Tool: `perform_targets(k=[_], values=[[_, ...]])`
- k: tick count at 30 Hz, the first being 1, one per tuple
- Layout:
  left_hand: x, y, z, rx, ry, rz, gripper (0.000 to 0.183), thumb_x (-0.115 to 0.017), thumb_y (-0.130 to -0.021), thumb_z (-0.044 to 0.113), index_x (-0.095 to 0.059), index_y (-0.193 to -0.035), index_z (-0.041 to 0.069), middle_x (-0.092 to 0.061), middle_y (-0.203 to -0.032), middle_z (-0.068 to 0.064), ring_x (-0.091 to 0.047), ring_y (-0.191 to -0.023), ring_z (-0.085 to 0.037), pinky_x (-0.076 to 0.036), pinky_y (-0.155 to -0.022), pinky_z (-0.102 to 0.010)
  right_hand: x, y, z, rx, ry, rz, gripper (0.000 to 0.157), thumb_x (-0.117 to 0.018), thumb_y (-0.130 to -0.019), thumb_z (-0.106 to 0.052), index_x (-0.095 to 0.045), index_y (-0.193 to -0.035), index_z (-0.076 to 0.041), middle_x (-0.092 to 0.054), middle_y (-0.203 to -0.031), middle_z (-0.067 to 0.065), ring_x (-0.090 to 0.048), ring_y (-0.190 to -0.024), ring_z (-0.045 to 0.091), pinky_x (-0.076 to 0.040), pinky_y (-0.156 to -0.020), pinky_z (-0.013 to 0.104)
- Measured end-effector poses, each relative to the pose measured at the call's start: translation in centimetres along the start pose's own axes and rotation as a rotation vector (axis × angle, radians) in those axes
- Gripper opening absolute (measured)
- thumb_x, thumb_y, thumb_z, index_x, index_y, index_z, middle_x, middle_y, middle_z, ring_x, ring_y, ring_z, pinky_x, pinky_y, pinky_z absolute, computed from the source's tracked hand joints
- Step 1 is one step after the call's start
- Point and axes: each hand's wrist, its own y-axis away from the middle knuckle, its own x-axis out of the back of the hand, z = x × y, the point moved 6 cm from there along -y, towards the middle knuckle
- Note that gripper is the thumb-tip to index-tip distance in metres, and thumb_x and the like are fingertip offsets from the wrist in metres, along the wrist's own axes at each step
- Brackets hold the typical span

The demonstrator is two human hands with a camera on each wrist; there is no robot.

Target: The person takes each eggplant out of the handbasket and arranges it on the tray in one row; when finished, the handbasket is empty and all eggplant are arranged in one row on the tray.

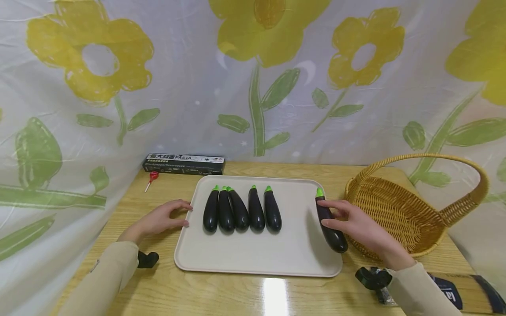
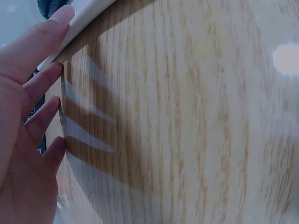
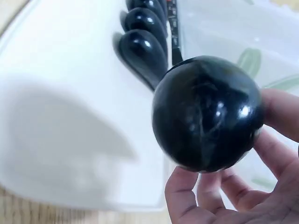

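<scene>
My right hand (image 1: 365,228) holds an eggplant (image 1: 330,228) by its side, thumb and fingers around it, over the right end of the white tray (image 1: 245,259). The eggplant is glossy dark purple with a bright green cap, which points toward the back. In the right wrist view its round bottom end (image 3: 208,114) faces the camera. Several more eggplants (image 1: 256,213) lie side by side on the tray's left half, caps toward the back. My left hand (image 1: 160,219) is at the tray's left rim with fingers apart and nothing held; its thumb overlaps the rim in the left wrist view.
A wicker basket (image 1: 399,215) with a tall handle stands right of the tray. A black pasta box (image 1: 183,165) lies at the back left, with a red lollipop (image 1: 153,176) in front of it. A brown package (image 1: 466,293) lies at the front right. A flowered cloth (image 1: 189,114) hangs behind the table.
</scene>
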Motion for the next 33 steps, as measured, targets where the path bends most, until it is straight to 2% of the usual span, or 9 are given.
perform_targets(k=[3,6,10,15,18,25,30,33], values=[[0.0,0.0,0.0,0.0,0.001,-0.001,0.043,-0.074,-0.088,0.028,-0.062,-0.125,0.009,-0.05,-0.141,-0.02,-0.037,-0.135,-0.044,-0.025,-0.112,-0.061,-1.1,-1.8,0.3,-0.001,-0.079,-0.043,0.059,-0.069,-0.092,-0.028,-0.048,-0.144,-0.011,-0.045,-0.142,0.021,-0.058,-0.118,0.031,-0.054,-0.085,0.033],[0.1,-0.1,0.1,-0.003,0.005,0.003,0.043,-0.075,-0.088,0.027,-0.062,-0.124,0.008,-0.05,-0.141,-0.02,-0.037,-0.135,-0.044,-0.025,-0.112,-0.061,-2.3,-3.7,0.6,0.01,-0.082,-0.069,0.057,-0.067,-0.094,-0.024,-0.047,-0.144,-0.006,-0.049,-0.138,0.025,-0.061,-0.111,0.028,-0.056,-0.081,0.034],[0.1,-0.1,0.2,0.0,0.009,0.004,0.043,-0.075,-0.088,0.026,-0.061,-0.125,0.007,-0.049,-0.141,-0.021,-0.037,-0.135,-0.044,-0.024,-0.112,-0.061,-3.7,-6.1,1.2,0.022,-0.014,-0.083,0.055,-0.066,-0.095,-0.022,-0.048,-0.143,-0.003,-0.051,-0.135,0.026,-0.063,-0.107,0.025,-0.057,-0.077,0.033],[0.2,0.0,0.2,0.005,0.007,0.0,0.044,-0.074,-0.088,0.026,-0.061,-0.125,0.007,-0.049,-0.141,-0.021,-0.037,-0.135,-0.045,-0.024,-0.112,-0.062,-5.1,-8.3,1.4,0.042,0.073,-0.082,0.052,-0.066,-0.094,-0.022,-0.051,-0.14,-0.002,-0.051,-0.135,0.026,-0.062,-0.111,0.032,-0.056,-0.08,0.034],[0.2,0.0,0.2,0.003,0.007,0.0,0.044,-0.074,-0.088,0.026,-0.061,-0.125,0.007,-0.049,-0.141,-0.021,-0.037,-0.135,-0.045,-0.024,-0.112,-0.062,-5.7,-9.4,1.2,0.063,0.136,-0.071,0.05,-0.066,-0.094,-0.023,-0.053,-0.138,-0.002,-0.054,-0.132,0.024,-0.062,-0.109,0.034,-0.054,-0.081,0.034],[0.2,0.0,0.2,0.001,-0.002,-0.001,0.044,-0.075,-0.088,0.026,-0.061,-0.125,0.008,-0.05,-0.14,-0.021,-0.037,-0.135,-0.044,-0.025,-0.112,-0.061,-6.3,-11.4,0.7,0.091,0.228,-0.049,0.048,-0.065,-0.094,-0.021,-0.055,-0.137,-0.002,-0.059,-0.127,0.021,-0.064,-0.095,0.028,-0.051,-0.079,0.035],[0.1,-0.1,0.0,0.003,-0.001,-0.004,0.043,-0.075,-0.088,0.027,-0.061,-0.124,0.009,-0.05,-0.14,-0.02,-0.037,-0.135,-0.044,-0.025,-0.112,-0.062,-6.5,-12.0,0.3,0.097,0.258,-0.041,0.047,-0.065,-0.094,-0.02,-0.055,-0.136,-0.002,-0.061,-0.126,0.021,-0.065,-0.097,0.031,-0.052,-0.086,0.041],[0.0,-0.1,-0.1,-0.004,0.002,-0.003,0.043,-0.075,-0.088,0.027,-0.062,-0.124,0.009,-0.051,-0.14,-0.02,-0.038,-0.135,-0.043,-0.026,-0.112,-0.061,-6.7,-12.2,0.2,0.09,0.242,-0.056,0.047,-0.065,-0.095,-0.02,-0.054,-0.138,-0.003,-0.058,-0.131,0.022,-0.065,-0.099,0.032,-0.053,-0.085,0.04]])
